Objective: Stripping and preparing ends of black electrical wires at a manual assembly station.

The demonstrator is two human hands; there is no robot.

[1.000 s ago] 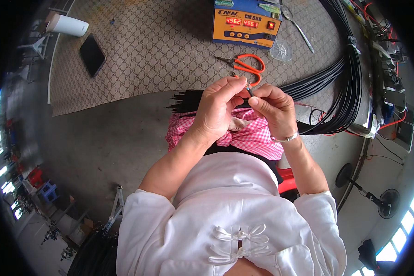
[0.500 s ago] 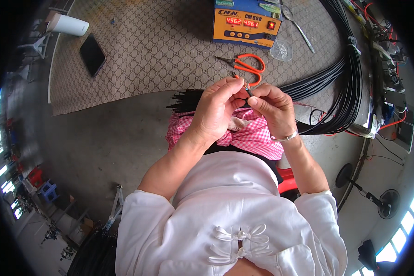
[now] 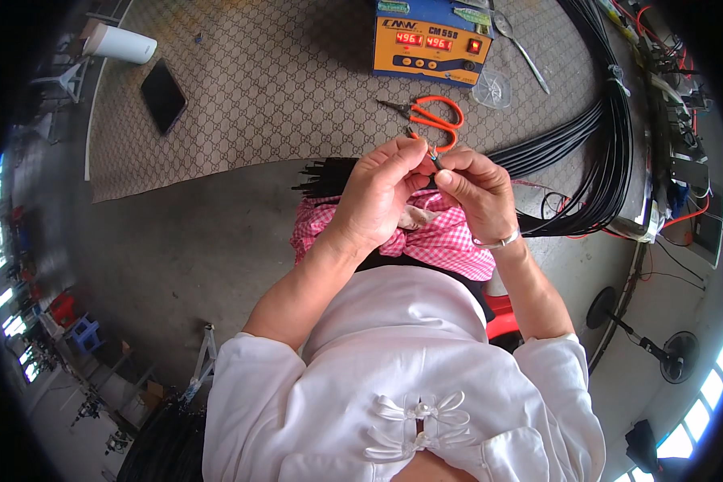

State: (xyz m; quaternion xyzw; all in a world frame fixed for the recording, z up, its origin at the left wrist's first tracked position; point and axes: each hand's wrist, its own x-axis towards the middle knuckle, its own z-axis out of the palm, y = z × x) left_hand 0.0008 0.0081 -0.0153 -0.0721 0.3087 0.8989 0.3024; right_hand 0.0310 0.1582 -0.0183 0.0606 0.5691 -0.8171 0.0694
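At the bench's near edge [image 3: 217,164], left hand [image 3: 381,183] pinches wires [image 3: 431,152], right hand [image 3: 482,189] grips their cable [image 3: 436,162], scissors [image 3: 437,122] just beyond!

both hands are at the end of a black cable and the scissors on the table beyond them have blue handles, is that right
Not quite: the scissors have orange handles, not blue, as the head view shows. The left hand and right hand are indeed at the black cable end, with the scissors beyond them on the table.
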